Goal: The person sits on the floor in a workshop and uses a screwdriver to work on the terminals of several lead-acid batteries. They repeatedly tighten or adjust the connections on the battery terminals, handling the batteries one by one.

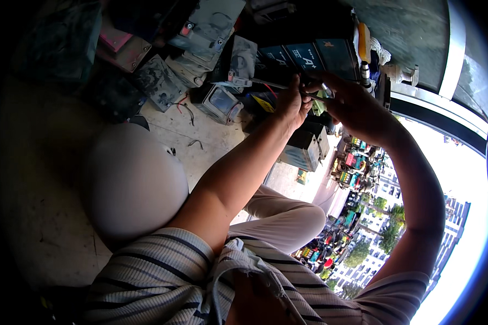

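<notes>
My left hand is closed around a thin metal rod-like tool in front of a stack of black battery boxes with teal labels. My right hand is just right of it, fingers curled on the same rod. What the rod's far end touches is too dark to tell. Beside my hands are a red wire, a yellow item and a scuffed battery. Below them stands a dark battery case.
Several old batteries are piled at upper left on the dusty floor, with loose cable scraps. My knees are bent below. A metal door frame is at right; outside are parked scooters, trees and buildings.
</notes>
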Demonstrator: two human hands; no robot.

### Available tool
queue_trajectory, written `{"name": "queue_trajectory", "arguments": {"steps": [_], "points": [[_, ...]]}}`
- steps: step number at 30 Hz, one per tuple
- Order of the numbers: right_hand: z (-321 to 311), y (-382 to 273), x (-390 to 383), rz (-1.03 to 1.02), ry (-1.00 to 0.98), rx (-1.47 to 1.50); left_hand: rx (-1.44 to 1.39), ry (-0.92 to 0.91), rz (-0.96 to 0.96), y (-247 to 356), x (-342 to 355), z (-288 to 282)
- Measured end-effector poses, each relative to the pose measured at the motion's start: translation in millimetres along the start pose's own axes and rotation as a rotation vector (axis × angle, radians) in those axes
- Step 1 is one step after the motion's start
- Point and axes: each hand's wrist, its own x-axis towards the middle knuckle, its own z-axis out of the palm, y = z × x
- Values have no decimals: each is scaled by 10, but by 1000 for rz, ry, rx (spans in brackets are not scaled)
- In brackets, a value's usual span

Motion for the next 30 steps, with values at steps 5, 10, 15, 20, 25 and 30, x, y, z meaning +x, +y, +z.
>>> {"name": "queue_trajectory", "arguments": {"steps": [5, 10, 15, 20, 25, 30], "points": [[120, 285, -188, -22, -356, -135, 22, 10, -44, -24, 56, -40], [109, 742, -200, 370, -298, -297, 26, 33, -46, -50, 46, -56], [-130, 899, -55, 264, 141, -200, 29, 13, -88, -144, 26, -115], [110, 62, -111, 4, -186, -144, 77, -17, -34, -69, 71, -149], [343, 670, -368, 207, -356, -68, -30, -53, -63, -66, 93, -83], [37, 1075, -172, 228, 163, -274, -5, -41, -65, -65, 56, -79]]}}
